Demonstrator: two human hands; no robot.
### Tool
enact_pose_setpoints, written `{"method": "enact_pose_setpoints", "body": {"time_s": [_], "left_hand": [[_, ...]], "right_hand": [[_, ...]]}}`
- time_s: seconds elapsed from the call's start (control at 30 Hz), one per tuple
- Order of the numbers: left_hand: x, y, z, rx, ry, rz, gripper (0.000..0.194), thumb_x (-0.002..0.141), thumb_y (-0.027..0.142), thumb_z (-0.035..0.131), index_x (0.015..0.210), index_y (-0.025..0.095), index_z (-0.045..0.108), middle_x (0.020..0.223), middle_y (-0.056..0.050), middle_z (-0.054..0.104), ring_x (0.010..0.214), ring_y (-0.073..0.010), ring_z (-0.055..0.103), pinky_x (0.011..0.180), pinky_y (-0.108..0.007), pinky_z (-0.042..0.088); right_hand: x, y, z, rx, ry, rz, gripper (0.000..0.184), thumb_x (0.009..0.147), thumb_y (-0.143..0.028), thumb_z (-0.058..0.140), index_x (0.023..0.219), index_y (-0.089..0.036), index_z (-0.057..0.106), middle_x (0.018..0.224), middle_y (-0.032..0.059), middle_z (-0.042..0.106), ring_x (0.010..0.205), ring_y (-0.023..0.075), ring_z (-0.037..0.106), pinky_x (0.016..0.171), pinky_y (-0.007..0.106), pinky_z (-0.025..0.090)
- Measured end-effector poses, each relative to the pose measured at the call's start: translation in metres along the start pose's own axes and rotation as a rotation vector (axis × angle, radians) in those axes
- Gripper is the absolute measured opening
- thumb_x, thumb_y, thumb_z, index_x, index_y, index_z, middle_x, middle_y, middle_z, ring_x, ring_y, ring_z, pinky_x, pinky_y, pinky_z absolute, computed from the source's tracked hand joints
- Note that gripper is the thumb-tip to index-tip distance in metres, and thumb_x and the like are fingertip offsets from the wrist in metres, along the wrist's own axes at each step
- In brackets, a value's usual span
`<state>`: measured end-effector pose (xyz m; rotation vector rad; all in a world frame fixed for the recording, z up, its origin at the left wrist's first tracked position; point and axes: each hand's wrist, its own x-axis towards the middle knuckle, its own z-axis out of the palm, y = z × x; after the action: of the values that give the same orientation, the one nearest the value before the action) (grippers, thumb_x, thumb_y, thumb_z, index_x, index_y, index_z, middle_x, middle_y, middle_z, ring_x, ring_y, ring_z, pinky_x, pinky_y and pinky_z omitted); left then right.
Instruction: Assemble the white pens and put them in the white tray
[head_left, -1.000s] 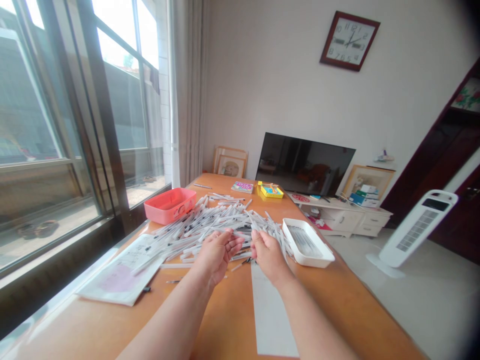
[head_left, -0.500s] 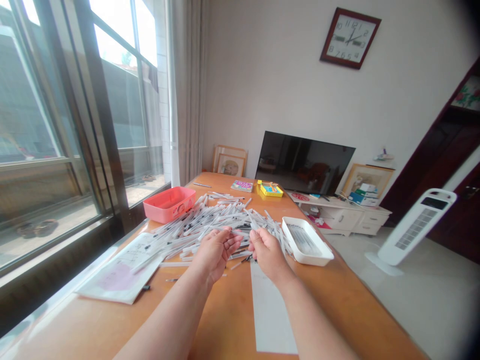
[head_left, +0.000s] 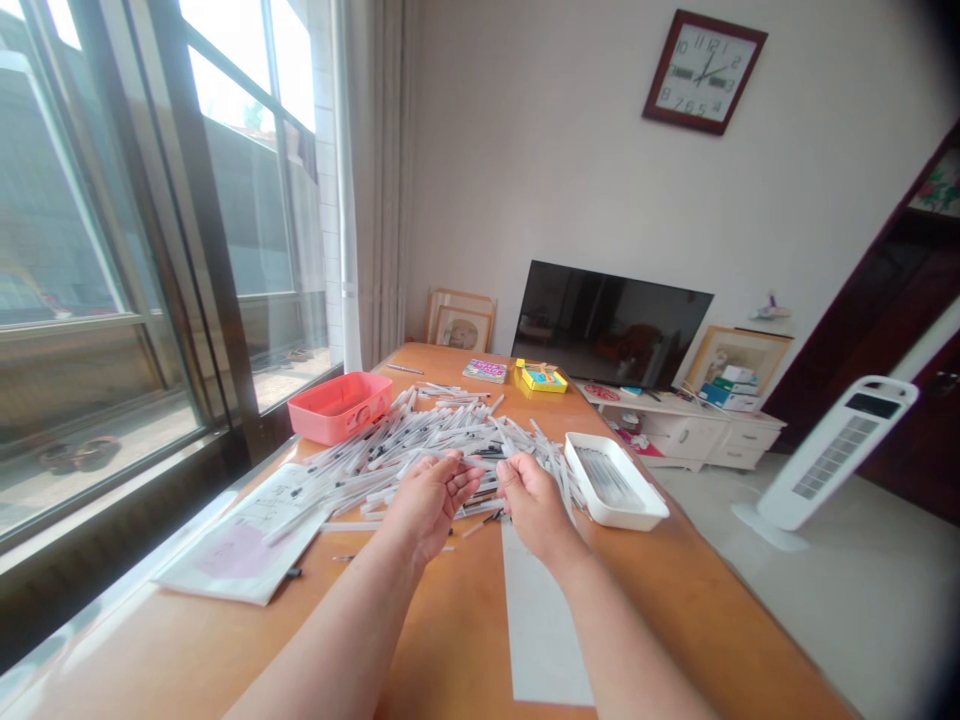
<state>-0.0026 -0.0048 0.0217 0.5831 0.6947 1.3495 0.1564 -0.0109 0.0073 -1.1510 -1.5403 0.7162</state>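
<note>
A large heap of white pens point(head_left: 439, 432) with dark tips is spread over the middle of the orange wooden table point(head_left: 450, 640). My left hand point(head_left: 429, 502) hovers at the near edge of the heap, palm turned inward and fingers curled. My right hand point(head_left: 534, 502) is a short gap to its right, fingers closed in a pinch. What either hand holds is too small to make out. A few loose pens and thin refills lie on the table just under the hands.
A pink tub point(head_left: 339, 405) stands left of the heap and a white tray point(head_left: 616, 488) holding thin rods stands to the right. A printed sheet point(head_left: 238, 538) and a white strip point(head_left: 544, 630) lie near me. A yellow box point(head_left: 541, 378) and a booklet point(head_left: 485, 371) sit at the far end. The window is at left.
Both hands have stayed at the near edge of the heap and drawn slightly closer together. Nothing else on the table has moved.
</note>
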Motion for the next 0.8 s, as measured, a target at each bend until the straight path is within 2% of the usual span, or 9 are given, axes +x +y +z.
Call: {"method": "enact_pose_setpoints", "body": {"time_s": [0.23,0.33,0.47,0.6,0.7,0.8], "left_hand": [[-0.0017,-0.0003,0.0024,-0.003,-0.077,0.006,0.008,0.086,0.014,0.066,0.088,0.014,0.059,0.100,-0.015,0.074,0.082,-0.0175,0.074,0.075,-0.027,0.061],[-0.0012,0.0001,0.0012,-0.013,-0.056,0.011,0.009,0.085,0.014,0.068,0.090,0.014,0.060,0.100,-0.014,0.074,0.082,-0.0170,0.074,0.075,-0.026,0.061],[-0.0009,0.0008,-0.0003,0.000,-0.016,0.019,0.007,0.087,0.016,0.066,0.090,0.013,0.061,0.097,-0.014,0.074,0.080,-0.0175,0.074,0.073,-0.026,0.061],[-0.0011,0.0008,0.0002,-0.001,-0.021,0.004,0.007,0.087,0.014,0.065,0.091,0.013,0.060,0.094,-0.013,0.073,0.081,-0.0174,0.074,0.073,-0.026,0.061],[-0.0017,0.0006,0.0013,0.021,-0.055,0.012,0.007,0.088,0.016,0.066,0.090,0.013,0.060,0.094,-0.013,0.073,0.080,-0.0169,0.074,0.074,-0.027,0.060],[-0.0030,0.0006,0.0022,0.060,-0.105,0.053,0.011,0.087,0.021,0.069,0.091,0.014,0.061,0.101,-0.013,0.073,0.082,-0.0165,0.073,0.077,-0.028,0.060]], "right_hand": [[0.0027,-0.0014,0.0017,0.314,-0.079,0.272,0.050,0.090,-0.066,0.047,0.068,-0.021,0.051,0.050,-0.0027,0.048,0.042,0.0103,0.036,0.042,0.025,0.024],[0.0031,-0.0013,0.0004,0.281,-0.049,0.252,0.051,0.090,-0.067,0.047,0.072,-0.021,0.055,0.055,-0.0015,0.053,0.043,0.0105,0.041,0.043,0.025,0.029],[0.0014,-0.0006,-0.0027,0.116,0.003,0.112,0.044,0.092,-0.064,0.046,0.081,-0.023,0.057,0.068,0.0003,0.061,0.053,0.0141,0.050,0.052,0.028,0.039],[-0.0008,-0.0025,-0.0034,0.001,0.003,-0.015,0.038,0.094,-0.058,0.047,0.077,-0.024,0.053,0.066,-0.0014,0.056,0.059,0.0159,0.050,0.057,0.030,0.039],[0.0004,-0.0029,-0.0004,0.034,0.016,0.040,0.041,0.094,-0.058,0.047,0.072,-0.024,0.050,0.061,-0.0013,0.053,0.056,0.0158,0.047,0.054,0.030,0.037],[0.0039,-0.0011,0.0036,0.226,0.024,0.202,0.042,0.090,-0.060,0.051,0.069,-0.024,0.049,0.055,-0.0019,0.047,0.049,0.0141,0.041,0.047,0.029,0.032]]}}
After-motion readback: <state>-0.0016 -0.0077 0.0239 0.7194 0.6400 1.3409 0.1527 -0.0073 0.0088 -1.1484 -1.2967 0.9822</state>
